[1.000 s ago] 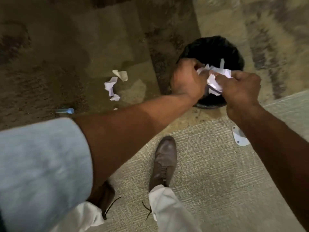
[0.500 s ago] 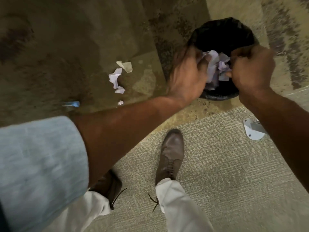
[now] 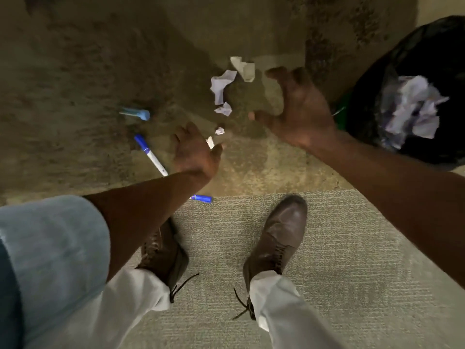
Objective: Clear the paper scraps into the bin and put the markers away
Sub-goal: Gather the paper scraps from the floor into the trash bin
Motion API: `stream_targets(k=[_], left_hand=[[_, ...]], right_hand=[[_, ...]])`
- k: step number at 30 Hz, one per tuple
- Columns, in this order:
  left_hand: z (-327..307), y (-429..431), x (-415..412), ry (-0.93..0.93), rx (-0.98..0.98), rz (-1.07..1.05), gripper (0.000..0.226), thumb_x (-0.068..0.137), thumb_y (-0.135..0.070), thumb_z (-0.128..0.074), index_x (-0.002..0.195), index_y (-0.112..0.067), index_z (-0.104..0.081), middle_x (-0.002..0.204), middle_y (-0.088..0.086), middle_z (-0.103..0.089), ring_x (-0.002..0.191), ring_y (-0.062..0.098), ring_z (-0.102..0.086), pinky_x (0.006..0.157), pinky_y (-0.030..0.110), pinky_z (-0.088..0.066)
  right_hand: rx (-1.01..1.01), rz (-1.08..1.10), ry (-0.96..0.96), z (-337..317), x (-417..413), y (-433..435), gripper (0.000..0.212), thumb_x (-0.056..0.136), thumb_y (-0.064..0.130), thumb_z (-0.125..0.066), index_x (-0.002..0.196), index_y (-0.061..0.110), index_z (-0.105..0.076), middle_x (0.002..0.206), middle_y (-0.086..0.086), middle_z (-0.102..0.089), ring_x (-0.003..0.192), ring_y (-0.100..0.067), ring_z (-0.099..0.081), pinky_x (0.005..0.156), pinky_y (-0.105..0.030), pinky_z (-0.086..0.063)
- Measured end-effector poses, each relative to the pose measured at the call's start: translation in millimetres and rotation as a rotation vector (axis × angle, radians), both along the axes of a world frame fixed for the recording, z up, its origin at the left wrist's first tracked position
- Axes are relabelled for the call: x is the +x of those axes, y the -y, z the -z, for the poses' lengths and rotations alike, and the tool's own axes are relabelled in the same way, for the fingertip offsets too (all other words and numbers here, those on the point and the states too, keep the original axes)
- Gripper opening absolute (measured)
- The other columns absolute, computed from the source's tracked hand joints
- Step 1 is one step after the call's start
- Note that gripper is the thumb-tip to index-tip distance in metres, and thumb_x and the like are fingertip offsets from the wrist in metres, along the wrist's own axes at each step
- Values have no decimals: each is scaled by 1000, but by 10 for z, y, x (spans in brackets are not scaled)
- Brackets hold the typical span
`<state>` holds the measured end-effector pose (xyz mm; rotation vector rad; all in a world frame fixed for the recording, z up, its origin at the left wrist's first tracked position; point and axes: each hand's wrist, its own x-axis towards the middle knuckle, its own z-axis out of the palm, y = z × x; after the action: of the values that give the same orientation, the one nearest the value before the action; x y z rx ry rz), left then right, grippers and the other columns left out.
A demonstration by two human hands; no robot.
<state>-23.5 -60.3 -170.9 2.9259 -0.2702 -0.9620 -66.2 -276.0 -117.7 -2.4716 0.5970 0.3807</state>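
Observation:
A black bin (image 3: 377, 79) with a dark liner stands at the right edge, with crumpled white paper (image 3: 412, 107) lying in it. Several white paper scraps (image 3: 222, 86) lie on the brown carpet left of the bin. A blue and white marker (image 3: 151, 153) lies on the floor, partly hidden under my left forearm, and a small light blue cap (image 3: 143, 114) lies beyond it. My left hand (image 3: 193, 152) hovers open just beside the smallest scraps (image 3: 219, 131). Also open with spread fingers, my right hand (image 3: 299, 112) sits between the scraps and the bin.
I stand on a lighter grey mat (image 3: 327, 260) whose edge meets the brown carpet. My two brown leather shoes (image 3: 279, 238) are below the hands. Bare carpet stretches to the far left and top.
Both hands let go of the crumpled paper, which now lies in the bin. The hands moved left toward the scraps on the floor, and the view swung left, bringing the marker into sight.

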Motion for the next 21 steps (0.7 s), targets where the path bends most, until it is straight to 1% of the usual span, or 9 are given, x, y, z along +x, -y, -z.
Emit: stream_targets(k=[3, 6, 9, 12, 14, 17, 19, 20, 21], left_hand=[[221, -62, 114, -42, -29, -11, 95, 91, -55, -70, 153, 4, -30, 149, 30, -45, 138, 44, -44, 117, 48, -36], [429, -40, 159, -74, -57, 43, 95, 90, -57, -71, 154, -1, -29, 155, 27, -40, 141, 39, -41, 118, 44, -33], [548, -6, 105, 0, -83, 205, 91, 93, -52, -68, 155, 1, -27, 158, 29, -33, 142, 42, -39, 120, 46, -34], [641, 5, 49, 73, -60, 376, 74, 100, -44, -60, 153, 0, -33, 152, 27, -40, 136, 46, -46, 115, 51, -42], [720, -6, 45, 68, -81, 455, 61, 104, -34, -51, 154, -6, -30, 151, 26, -40, 134, 44, -45, 113, 50, -44], [797, -21, 14, 47, -140, 590, 49, 105, -9, -29, 154, -2, -26, 150, 32, -36, 137, 49, -41, 110, 54, -46], [759, -39, 6, 58, -164, 654, 50, 96, -2, -24, 140, 1, -47, 141, 30, -48, 127, 48, -51, 98, 52, -55], [743, -48, 5, 71, -178, 670, 50, 92, -3, -25, 129, -1, -57, 134, 26, -55, 121, 44, -56, 90, 49, -58], [739, -55, 6, 71, -196, 688, 50, 90, -4, -23, 121, -2, -62, 129, 22, -58, 118, 41, -58, 88, 48, -58]], right_hand=[[-104, -184, -90, 372, 231, -91, 107, 79, 77, -66, 165, 29, -26, 156, -21, -41, 138, -42, -50, 106, -50, -53], [-173, -259, -113, 676, 468, -153, 117, 73, 83, -65, 167, 31, -18, 161, -25, -31, 140, -47, -44, 102, -57, -54], [-196, -306, -163, 881, 686, -199, 119, 68, 79, -73, 165, 39, -16, 167, -22, -20, 145, -50, -36, 96, -63, -54], [-209, -414, -158, 1013, 823, -212, 112, 64, 81, -63, 161, 42, -23, 172, -17, -11, 147, -52, -32, 94, -65, -55], [-215, -470, -160, 1081, 891, -241, 106, 66, 80, -59, 159, 44, -24, 172, -17, -10, 150, -53, -27, 95, -69, -54], [-299, -601, -154, 1136, 910, -314, 91, 80, 69, -68, 158, 42, -28, 170, -19, -17, 152, -55, -24, 97, -70, -52], [-354, -704, -101, 1160, 857, -347, 77, 90, 57, -70, 157, 38, -36, 170, -15, -22, 154, -54, -22, 107, -67, -47], [-376, -750, -72, 1176, 821, -367, 70, 95, 52, -66, 157, 36, -38, 171, -12, -23, 156, -53, -19, 116, -66, -39], [-390, -783, -56, 1192, 784, -393, 63, 100, 48, -59, 157, 34, -38, 171, -10, -23, 157, -53, -17, 122, -65, -31]])
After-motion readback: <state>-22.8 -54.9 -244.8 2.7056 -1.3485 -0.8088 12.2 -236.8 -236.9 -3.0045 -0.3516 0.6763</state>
